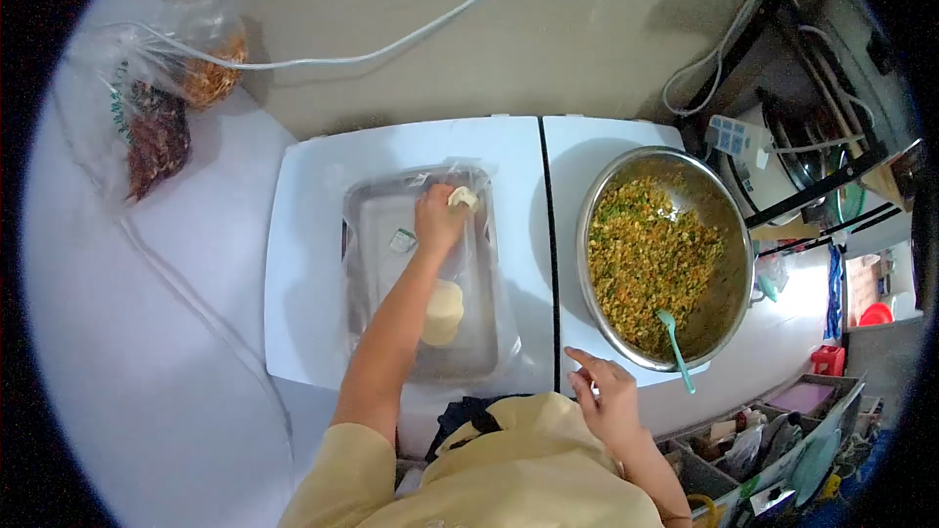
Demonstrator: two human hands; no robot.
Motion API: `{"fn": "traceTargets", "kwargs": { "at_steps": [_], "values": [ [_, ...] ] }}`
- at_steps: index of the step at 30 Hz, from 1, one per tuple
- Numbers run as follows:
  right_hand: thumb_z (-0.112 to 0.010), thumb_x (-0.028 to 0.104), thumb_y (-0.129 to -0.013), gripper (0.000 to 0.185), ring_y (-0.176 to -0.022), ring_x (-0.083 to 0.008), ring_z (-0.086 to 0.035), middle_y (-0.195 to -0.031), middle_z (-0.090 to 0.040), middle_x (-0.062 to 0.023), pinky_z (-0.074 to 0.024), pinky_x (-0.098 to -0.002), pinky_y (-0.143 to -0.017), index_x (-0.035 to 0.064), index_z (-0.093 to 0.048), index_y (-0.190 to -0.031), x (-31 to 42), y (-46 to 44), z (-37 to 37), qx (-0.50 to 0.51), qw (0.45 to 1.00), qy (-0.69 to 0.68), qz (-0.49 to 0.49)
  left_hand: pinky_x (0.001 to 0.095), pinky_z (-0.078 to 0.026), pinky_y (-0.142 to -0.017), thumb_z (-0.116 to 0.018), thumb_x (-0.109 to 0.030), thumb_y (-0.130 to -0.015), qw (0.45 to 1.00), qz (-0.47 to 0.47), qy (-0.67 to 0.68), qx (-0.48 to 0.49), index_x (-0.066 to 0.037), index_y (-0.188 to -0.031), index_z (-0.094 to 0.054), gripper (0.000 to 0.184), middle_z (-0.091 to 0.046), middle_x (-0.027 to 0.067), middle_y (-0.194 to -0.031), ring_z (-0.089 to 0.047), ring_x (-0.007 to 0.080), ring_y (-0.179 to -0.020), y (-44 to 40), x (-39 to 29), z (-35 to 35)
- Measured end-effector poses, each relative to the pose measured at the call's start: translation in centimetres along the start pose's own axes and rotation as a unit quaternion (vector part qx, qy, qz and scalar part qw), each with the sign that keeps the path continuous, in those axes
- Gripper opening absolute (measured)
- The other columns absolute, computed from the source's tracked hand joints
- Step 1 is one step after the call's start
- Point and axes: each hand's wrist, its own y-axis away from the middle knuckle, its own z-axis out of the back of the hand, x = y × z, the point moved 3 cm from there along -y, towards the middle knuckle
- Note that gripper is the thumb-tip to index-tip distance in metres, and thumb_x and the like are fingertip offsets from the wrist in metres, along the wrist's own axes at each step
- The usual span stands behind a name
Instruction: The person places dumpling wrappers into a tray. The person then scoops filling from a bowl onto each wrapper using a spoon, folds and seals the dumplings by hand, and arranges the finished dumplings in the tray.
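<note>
My left hand (438, 223) reaches to the far right corner of a metal tray (357, 332) lined with clear plastic. Its fingers are closed on a pale folded dumpling (463, 198), partly hidden by the hand. Nearer me in the tray lies a stack of round dough wrappers (443, 318). My right hand (608, 396) hovers near the table's front edge with its index finger stretched out and nothing seen in it. Beside it stands a large steel bowl (736, 323) of chopped green and orange filling (650, 259), with a turquoise spoon (669, 328) leaning on the rim.
Plastic bags of dried food (158, 137) lie at the far left. A white cable (391, 47) crosses the wall side. A black rack (817, 176) with a power strip (740, 140) stands at the right. Storage bins (704, 474) sit below right.
</note>
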Motion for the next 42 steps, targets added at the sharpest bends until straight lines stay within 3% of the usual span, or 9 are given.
{"fn": "traceTargets", "kwargs": {
  "at_steps": [2, 3, 6, 9, 12, 27, 30, 35, 42],
  "values": [
    [-0.062, 0.004, -0.078, 0.028, -0.064, -0.029, -0.057, -0.072, -0.06, -0.0118, -0.0459, -0.0372, -0.059, 0.0057, -0.062, -0.106, -0.2, 0.7, 1.4, -0.031, 0.999, 0.014, 0.02, 0.0374, -0.046, -0.08, -0.065, -0.015, -0.07, 0.999, 0.028, 0.016, -0.009, -0.005, -0.093, -0.062, 0.025, -0.063, 0.0119, -0.09, -0.057, 0.028, -0.092, 0.9, -0.6, 2.2],
    [-0.059, 0.001, -0.079, 0.025, -0.061, -0.022, -0.058, -0.073, -0.06, -0.0092, -0.0463, -0.0315, -0.057, 0.0047, -0.062, -0.104, -1.0, 1.4, 2.5, -0.064, 0.995, 0.036, 0.063, 0.0374, -0.046, -0.08, -0.065, -0.015, -0.07, 0.999, 0.03, 0.01, -0.008, -0.005, -0.093, -0.062, 0.025, -0.063, 0.0119, -0.09, -0.057, 0.028, -0.092, 1.5, -0.9, 3.8],
    [-0.051, 0.011, -0.09, 0.018, -0.062, -0.01, -0.053, -0.082, -0.062, -0.0105, -0.0445, -0.0256, -0.055, -0.0029, -0.061, -0.093, -4.7, 4.3, 6.0, -0.163, 0.985, 0.001, -0.053, 0.0334, -0.048, -0.07, -0.066, -0.014, -0.072, 0.991, 0.069, 0.068, 0.091, -0.002, -0.09, -0.064, 0.022, -0.065, 0.0104, -0.08, -0.061, 0.0227, -0.077, 3.7, 0.5, 7.2],
    [-0.047, 0.016, -0.094, 0.027, -0.058, -0.007, -0.045, -0.065, -0.051, -0.0001, -0.0374, -0.0219, -0.054, -0.0053, -0.061, -0.101, -6.7, 5.7, 9.5, -0.302, 0.942, -0.041, -0.14, 0.0297, -0.047, -0.064, -0.068, -0.016, -0.073, 0.982, 0.021, 0.076, 0.17, -0.001, -0.088, -0.064, 0.021, -0.065, 0.0087, -0.071, -0.06, 0.018, -0.064, 6.9, 3.4, 7.8],
    [-0.046, 0.016, -0.095, 0.027, -0.057, -0.0058, -0.044, -0.062, -0.048, 0.0011, -0.0351, -0.0202, -0.052, -0.0041, -0.062, -0.101, -9.3, 6.9, 12.0, -0.325, 0.934, -0.048, -0.143, 0.0284, -0.047, -0.064, -0.071, -0.018, -0.072, 0.964, 0.075, 0.102, 0.233, -0.002, -0.09, -0.064, 0.025, -0.063, 0.0076, -0.074, -0.058, 0.0152, -0.067, 10.2, 2.4, 9.7],
    [-0.048, 0.018, -0.095, 0.025, -0.054, -0.0047, -0.039, -0.061, -0.044, 0.0019, -0.0324, -0.0212, -0.05, -0.001, -0.063, -0.102, -13.2, 9.7, 12.4, -0.349, 0.919, -0.053, -0.175, 0.0279, -0.047, -0.066, -0.078, -0.015, -0.066, 0.97, 0.164, 0.026, 0.18, -0.001, -0.086, -0.059, 0.031, -0.059, 0.0058, -0.075, -0.056, 0.0162, -0.069, 12.0, 1.3, 10.2],
    [-0.049, 0.015, -0.094, 0.023, -0.056, -0.006, -0.043, -0.065, -0.048, 0.0002, -0.0358, -0.0207, -0.051, -0.0012, -0.064, -0.101, -13.3, 9.7, 12.4, -0.339, 0.923, -0.071, -0.169, 0.0297, -0.047, -0.068, -0.076, -0.013, -0.066, 0.975, 0.137, 0.008, 0.175, -0.002, -0.087, -0.061, 0.029, -0.059, 0.0066, -0.081, -0.057, 0.0182, -0.073, 11.7, 0.2, 10.2],
    [-0.049, 0.015, -0.093, 0.023, -0.057, -0.0062, -0.046, -0.065, -0.05, -0.0001, -0.0361, -0.0209, -0.05, -0.0007, -0.064, -0.1, -13.7, 9.5, 12.1, -0.339, 0.925, -0.051, -0.162, 0.0352, -0.044, -0.081, -0.068, -0.006, -0.07, 0.964, -0.155, -0.06, 0.208, -0.011, -0.095, -0.067, 0.025, -0.055, 0.0075, -0.093, -0.052, 0.025, -0.09, 11.4, -2.2, 9.4],
    [-0.048, 0.019, -0.095, 0.026, -0.052, -0.0055, -0.04, -0.057, -0.045, 0.0011, -0.0326, -0.0235, -0.048, -0.0011, -0.064, -0.099, -13.0, 9.1, 12.2, -0.341, 0.923, -0.03, -0.176, 0.0358, -0.044, -0.082, -0.069, -0.009, -0.07, 0.941, -0.181, -0.048, 0.283, -0.01, -0.086, -0.07, 0.016, -0.056, 0.0065, -0.093, -0.05, 0.0258, -0.093, 10.2, -0.8, 7.9]
  ]
}}
